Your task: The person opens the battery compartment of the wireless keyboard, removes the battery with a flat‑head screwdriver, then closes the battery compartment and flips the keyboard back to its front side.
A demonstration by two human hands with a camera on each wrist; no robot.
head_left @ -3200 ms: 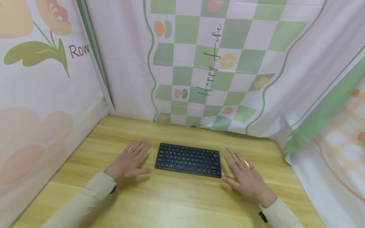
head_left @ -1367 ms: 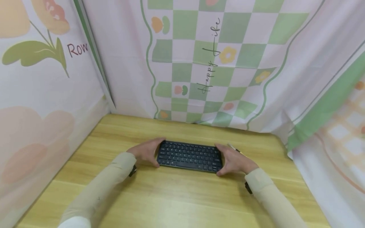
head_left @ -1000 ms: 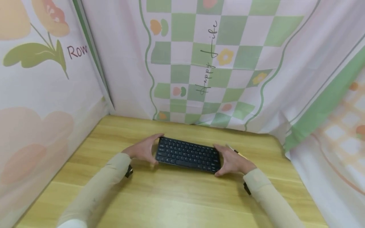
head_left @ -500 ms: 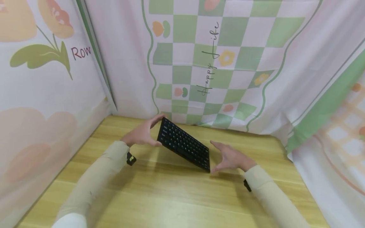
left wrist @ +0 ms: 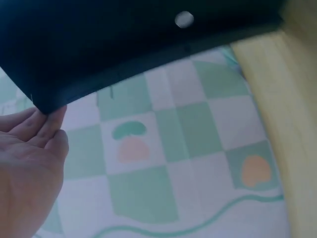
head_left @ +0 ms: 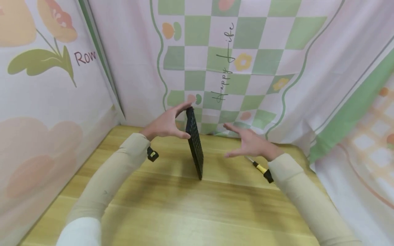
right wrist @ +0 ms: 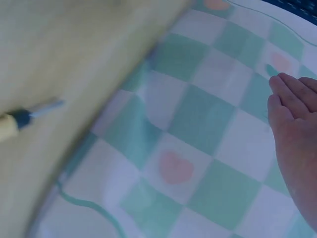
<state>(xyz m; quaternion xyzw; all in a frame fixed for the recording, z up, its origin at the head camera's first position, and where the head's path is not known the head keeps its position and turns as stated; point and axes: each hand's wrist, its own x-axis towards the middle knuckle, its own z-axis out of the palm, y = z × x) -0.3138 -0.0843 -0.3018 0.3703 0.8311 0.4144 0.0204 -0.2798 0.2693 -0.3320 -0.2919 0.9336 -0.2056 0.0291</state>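
Observation:
A black keyboard (head_left: pixel 195 147) stands steeply on end over the table, almost edge-on in the head view, its keys facing right. My left hand (head_left: pixel 164 124) grips its upper end between thumb and fingers. In the left wrist view the dark underside of the keyboard, with a round pale foot, fills the top, and fingers (left wrist: pixel 47 124) meet one corner. My right hand (head_left: pixel 253 143) is apart from the keyboard, to its right, with fingers and thumb spread and nothing between them. The right wrist view catches some keys at the top right corner.
A screwdriver (head_left: pixel 260 167) with a yellow and black handle lies on the wooden table (head_left: pixel 172 212) below my right wrist. A checked, printed curtain (head_left: pixel 227 61) hangs along the back edge, and a printed cloth (head_left: pixel 46 102) lines the left side.
Both hands took hold of the flat keyboard's ends. The left hand then raised its end until the keyboard stood steeply, while the right hand let go and rose, uncovering the screwdriver.

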